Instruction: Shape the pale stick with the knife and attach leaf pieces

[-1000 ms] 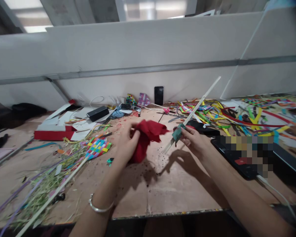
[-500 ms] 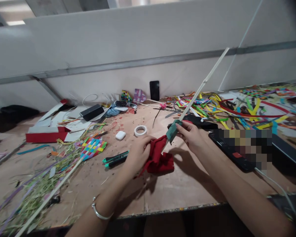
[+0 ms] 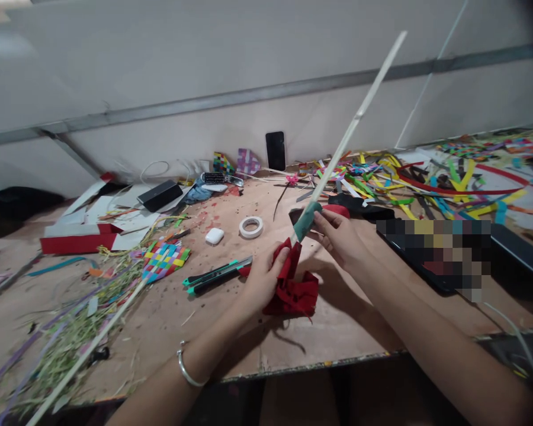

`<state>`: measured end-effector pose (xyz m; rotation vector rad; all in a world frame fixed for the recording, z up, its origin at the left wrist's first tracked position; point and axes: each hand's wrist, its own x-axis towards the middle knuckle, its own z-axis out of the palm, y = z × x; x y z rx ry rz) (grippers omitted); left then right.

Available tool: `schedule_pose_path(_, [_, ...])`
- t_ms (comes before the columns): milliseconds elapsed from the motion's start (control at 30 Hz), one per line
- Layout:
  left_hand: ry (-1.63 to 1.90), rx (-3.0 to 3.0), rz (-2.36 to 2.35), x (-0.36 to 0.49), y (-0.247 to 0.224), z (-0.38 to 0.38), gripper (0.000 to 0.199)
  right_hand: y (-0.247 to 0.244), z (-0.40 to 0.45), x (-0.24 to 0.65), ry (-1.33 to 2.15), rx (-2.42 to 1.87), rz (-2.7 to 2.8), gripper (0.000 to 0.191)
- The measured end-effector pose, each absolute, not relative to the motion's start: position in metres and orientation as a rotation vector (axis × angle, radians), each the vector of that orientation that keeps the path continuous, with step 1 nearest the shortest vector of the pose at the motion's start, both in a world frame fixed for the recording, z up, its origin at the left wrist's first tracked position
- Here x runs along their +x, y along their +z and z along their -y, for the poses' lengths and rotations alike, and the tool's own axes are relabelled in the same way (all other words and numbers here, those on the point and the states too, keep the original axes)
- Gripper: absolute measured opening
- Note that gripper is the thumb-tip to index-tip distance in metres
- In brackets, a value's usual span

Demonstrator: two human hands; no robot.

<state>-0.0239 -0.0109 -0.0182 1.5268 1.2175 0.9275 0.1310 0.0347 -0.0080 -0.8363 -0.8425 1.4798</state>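
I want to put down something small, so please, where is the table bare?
One bare patch lies between the tape roll and the standing phone; another between the red cloth, the right forearm and the table's front edge. Crowded: the left side, with straw and paper, and the back right, with coloured strips.

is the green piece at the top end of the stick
No, the green piece sits low on the stick, just above the red cloth.
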Motion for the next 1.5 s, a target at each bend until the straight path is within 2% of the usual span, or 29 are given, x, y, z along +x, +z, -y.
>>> schedule_pose_path(300, [1.009, 1.620, -1.311, -0.022, -0.020, 0.015, 0.036, -0.015, -0.027, 0.118, 1.629, -0.789, 0.764, 0.036])
schedule_pose_path(400, [1.025, 1.627, -1.309, -0.022, -0.018, 0.014, 0.036, -0.016, -0.023, 0.115, 1.592, -0.773, 0.899, 0.043])
schedule_pose_path(600, [1.063, 1.580, -1.294, -0.023, -0.016, 0.014, 0.035, -0.014, -0.020, 0.117, 1.479, -0.785, 1.134, 0.040])
schedule_pose_path(800, [0.997, 1.623, -1.286, -0.022, -0.018, 0.016, 0.037, -0.022, -0.027, 0.119, 1.421, -0.899, 1.012, 0.035])
schedule_pose_path(1200, [1.080, 1.468, -1.320, -0.024, -0.018, 0.014, 0.040, -0.004, -0.027, 0.126, 1.529, -0.876, 0.816, 0.046])
schedule_pose_path(1367, [1.055, 1.501, -1.358, -0.025, -0.016, 0.013, 0.037, -0.001, -0.027, 0.130, 1.523, -0.814, 0.715, 0.035])
schedule_pose_path(1500, [1.030, 1.543, -1.342, -0.026, -0.018, 0.013, 0.040, -0.003, -0.025, 0.129, 1.518, -0.805, 0.713, 0.034])
